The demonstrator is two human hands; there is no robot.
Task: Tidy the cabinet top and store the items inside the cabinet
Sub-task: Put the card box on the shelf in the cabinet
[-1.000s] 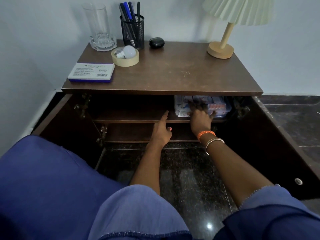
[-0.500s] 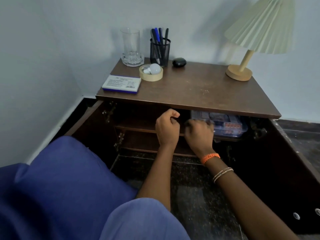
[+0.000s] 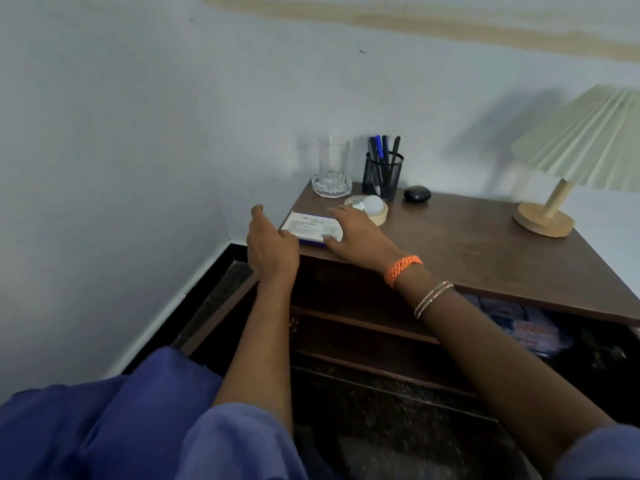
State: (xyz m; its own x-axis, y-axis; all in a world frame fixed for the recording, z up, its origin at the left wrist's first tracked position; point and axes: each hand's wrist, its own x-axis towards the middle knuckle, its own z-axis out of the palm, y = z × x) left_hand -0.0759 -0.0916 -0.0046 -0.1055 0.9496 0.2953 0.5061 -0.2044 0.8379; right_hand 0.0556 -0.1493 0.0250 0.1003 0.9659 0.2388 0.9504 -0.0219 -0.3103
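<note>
A flat white box with a blue edge (image 3: 311, 226) lies at the front left corner of the brown cabinet top (image 3: 467, 251). My right hand (image 3: 360, 237) covers the box's right end, fingers on top and thumb against its front edge. Just left of the box is my left hand (image 3: 272, 244), fingers apart, holding nothing. Behind the box stand a clear glass (image 3: 333, 161), a black mesh pen holder (image 3: 382, 174), a tape roll (image 3: 379, 216) with a white bulb (image 3: 373, 203) in it, and a small black case (image 3: 417, 194).
A pleated lamp (image 3: 543, 220) stands at the top's right side. The cabinet is open; a clear plastic container (image 3: 530, 327) sits on the right of its shelf (image 3: 363, 323). The left door (image 3: 221, 299) swings out toward the wall. My blue-clad knees fill the foreground.
Both hands have come out of the cabinet and risen to the top's front left corner. My right hand now rests on the white box; the view has tilted upward.
</note>
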